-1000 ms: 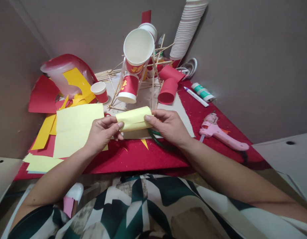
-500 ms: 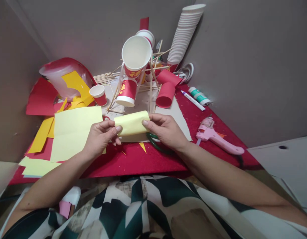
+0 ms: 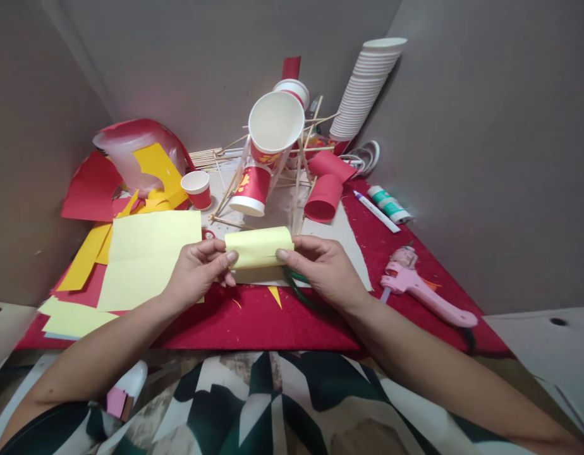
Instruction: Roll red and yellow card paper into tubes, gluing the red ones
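A strip of pale yellow paper (image 3: pixel 258 242), curled over into a tube, is held level above the table's front part. My left hand (image 3: pixel 200 268) pinches its left end, thumb in front and fingers behind. At the right end my right hand (image 3: pixel 323 265) grips it the same way, the thumb pressing near a seam where one edge overlaps. Beneath the right hand show the green handles (image 3: pixel 299 287) of what look like scissors, their blades hidden. Behind the tube stands a frame of wooden sticks (image 3: pixel 296 189) with red and white paper cups (image 3: pixel 276 123) on it.
Pale yellow sheets (image 3: pixel 152 256) and yellow and red scraps (image 3: pixel 90 253) lie left, beside a small cup (image 3: pixel 197 189). Rolled red paper (image 3: pixel 324 197), a marker (image 3: pixel 375 212), a glue stick-like tube (image 3: pixel 389 203) and a pink glue gun (image 3: pixel 422 291) lie right. A tall cup stack (image 3: pixel 368 88) leans behind.
The yellow paper has been turned and curled further, so an overlapping edge now shows along its front near the right thumb. The whole view has shifted slightly.
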A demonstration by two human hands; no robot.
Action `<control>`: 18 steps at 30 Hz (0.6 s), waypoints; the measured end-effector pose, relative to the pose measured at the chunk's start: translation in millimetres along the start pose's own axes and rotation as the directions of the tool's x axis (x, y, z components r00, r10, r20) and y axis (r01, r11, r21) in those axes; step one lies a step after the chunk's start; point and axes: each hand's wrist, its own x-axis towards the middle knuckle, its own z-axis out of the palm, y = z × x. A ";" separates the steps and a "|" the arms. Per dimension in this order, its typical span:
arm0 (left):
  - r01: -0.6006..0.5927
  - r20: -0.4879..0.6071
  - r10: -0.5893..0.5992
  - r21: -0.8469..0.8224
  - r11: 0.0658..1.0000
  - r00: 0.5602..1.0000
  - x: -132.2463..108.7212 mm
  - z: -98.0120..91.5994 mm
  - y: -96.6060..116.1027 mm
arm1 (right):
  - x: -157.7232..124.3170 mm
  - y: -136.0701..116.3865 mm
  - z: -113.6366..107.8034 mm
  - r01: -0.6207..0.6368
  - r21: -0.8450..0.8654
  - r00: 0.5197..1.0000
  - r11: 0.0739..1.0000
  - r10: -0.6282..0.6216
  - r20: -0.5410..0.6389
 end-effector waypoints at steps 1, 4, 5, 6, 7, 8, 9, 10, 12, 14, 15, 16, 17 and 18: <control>-0.015 -0.006 0.015 0.007 1.000 1.000 -0.8 0.1 -0.2 | -0.2 -0.5 0.1 -0.005 0.005 1.000 1.000 0.005 0.004; -0.123 -0.020 0.125 0.049 0.991 0.992 -5.4 0.7 -0.8 | -1.0 -3.0 -0.3 0.032 -0.004 0.999 0.999 -0.032 0.001; -0.172 -0.019 0.174 0.071 0.983 0.985 -7.5 1.0 -0.9 | -1.4 -4.0 -0.6 0.071 -0.018 0.997 0.997 -0.072 -0.006; -0.216 -0.012 0.219 0.096 0.972 0.976 -9.7 1.3 -1.1 | -1.7 -4.9 -1.1 0.123 -0.038 0.992 0.992 -0.124 -0.014; -0.254 -0.004 0.257 0.121 0.959 0.966 -11.9 1.6 -1.5 | -2.1 -5.7 -1.7 0.187 -0.062 0.982 0.980 -0.189 -0.020; -0.286 0.007 0.288 0.148 0.947 0.958 -14.0 1.6 -2.2 | -2.5 -6.3 -2.4 0.257 -0.091 0.965 0.962 -0.260 -0.020; -0.317 0.019 0.319 0.176 0.932 0.947 -15.9 1.4 -3.3 | -2.8 -6.7 -3.1 0.328 -0.125 0.943 0.936 -0.332 -0.012; -0.356 0.028 0.358 0.209 0.911 0.933 -17.5 0.9 -4.7 | -3.1 -7.0 -3.7 0.396 -0.159 0.916 0.904 -0.401 0.003; -0.447 0.037 0.458 0.302 0.842 0.888 -20.2 -1.2 -7.9 | -3.8 -7.1 -4.8 0.505 -0.221 0.860 0.834 -0.509 0.045; -0.540 0.060 0.575 0.434 0.721 0.816 -22.2 -4.2 -9.7 | -4.4 -6.6 -5.3 0.561 -0.261 0.821 0.785 -0.568 0.055; -0.574 0.081 0.629 0.509 0.641 0.773 -22.9 -5.7 -9.3 | -4.7 -6.2 -5.3 0.570 -0.270 0.812 0.776 -0.582 0.041; -0.605 0.109 0.674 0.562 0.564 0.730 -23.5 -7.1 -7.8 | -5.1 -5.7 -5.1 0.572 -0.277 0.807 0.772 -0.591 0.018; -0.630 0.141 0.714 0.606 0.485 0.686 -23.9 -8.2 -5.3 | -5.6 -5.1 -4.8 0.565 -0.278 0.807 0.777 -0.591 -0.014; -0.651 0.178 0.748 0.643 0.404 0.640 -24.3 -9.0 -1.8 | -6.0 -4.3 -4.4 0.548 -0.274 0.811 0.790 -0.582 -0.057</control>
